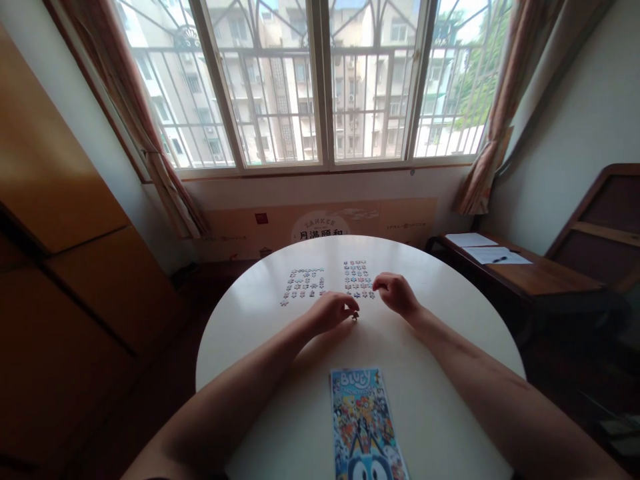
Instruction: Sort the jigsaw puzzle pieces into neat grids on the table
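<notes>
My left hand (pixel 332 311) is over the middle of the round white table, thumb and fingers pinched on a small jigsaw piece (pixel 355 317) held close to the tabletop. To its right, my right hand (pixel 397 292) has its fingers curled together at the right edge of a block of jigsaw pieces (pixel 357 272) set out in rows. Whatever its fingertips may hold is too small to tell. Another group of loose jigsaw pieces (pixel 301 283) lies to the left, just beyond my left hand. Nearer to me is a blue Bluey picture sheet (pixel 365 423), lying between my forearms.
The round white table (pixel 240 347) has a curved edge on all sides. At the right stands a wooden side table (pixel 545 277) with papers (pixel 487 255) and a pen on it. A long printed cardboard box (pixel 225 230) leans below the barred window. Wooden cabinets (pixel 100 287) are at the left.
</notes>
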`<state>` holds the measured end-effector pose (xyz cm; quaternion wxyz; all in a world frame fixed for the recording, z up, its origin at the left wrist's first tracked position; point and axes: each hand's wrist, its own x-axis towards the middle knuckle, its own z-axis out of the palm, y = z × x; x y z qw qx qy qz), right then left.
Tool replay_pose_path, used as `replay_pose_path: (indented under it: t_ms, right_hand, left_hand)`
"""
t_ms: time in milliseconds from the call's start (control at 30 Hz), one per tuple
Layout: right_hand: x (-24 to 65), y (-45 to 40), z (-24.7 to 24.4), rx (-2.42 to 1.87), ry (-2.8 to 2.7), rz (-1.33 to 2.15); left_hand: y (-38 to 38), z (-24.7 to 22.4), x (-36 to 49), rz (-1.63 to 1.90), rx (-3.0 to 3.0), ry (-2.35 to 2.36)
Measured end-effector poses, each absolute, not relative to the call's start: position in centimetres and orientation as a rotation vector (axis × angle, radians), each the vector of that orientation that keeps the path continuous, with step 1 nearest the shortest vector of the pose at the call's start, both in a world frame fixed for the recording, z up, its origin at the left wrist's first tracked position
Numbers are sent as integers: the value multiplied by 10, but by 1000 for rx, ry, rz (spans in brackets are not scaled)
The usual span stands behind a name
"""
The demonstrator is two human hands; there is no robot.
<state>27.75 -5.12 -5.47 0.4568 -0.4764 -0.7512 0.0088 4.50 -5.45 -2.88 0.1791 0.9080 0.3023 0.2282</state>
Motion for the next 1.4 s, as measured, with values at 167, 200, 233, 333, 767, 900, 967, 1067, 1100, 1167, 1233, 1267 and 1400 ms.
replay_pose_path:
  t_ms: [167,200,233,333,767,900,967,1067,1100,1167,1233,1267,1400]
  right_hand:
    - [277,-51,-56,-1181,-1857,29]
    - [276,-51,-56,-1180,-1857,28]
    - [276,-51,-56,-1179,-1858,27]
    - [275,-51,-56,-1176,-1858,33]
    - [277,-51,-55,-1173,-1870,50]
    - [274,-55,-50,-1128,-1930,98]
    - [270,-59,-48,-1080,-1996,147]
    - [264,-64,-47,-1006,-2122,249]
    - [261,-65,-47,-993,-2162,280]
    - [258,-67,-48,-986,-2226,315]
    - [255,-68,-48,-988,-2267,313]
    - [254,-68,-48,-988,-2280,307]
    - [251,-69,-48,-987,-2323,312]
  left_hand:
    - [-47,-31,48,680,2644,889]
    - [-45,-31,47,680,2662,886]
    - [-44,-32,47,678,2679,882]
    - [-39,-35,45,667,2716,880]
    - [-34,-31,31,695,2722,917]
    - [-33,-32,22,678,2756,911]
    - [-32,-35,20,677,2776,901]
    - [-29,-42,21,664,2808,891]
    - [-27,-44,21,657,2824,882]
    - [-25,-49,22,647,2860,846]
    - [-24,-52,22,658,2885,806]
    - [-24,-52,22,668,2893,788]
    - [-25,-52,22,719,2909,718]
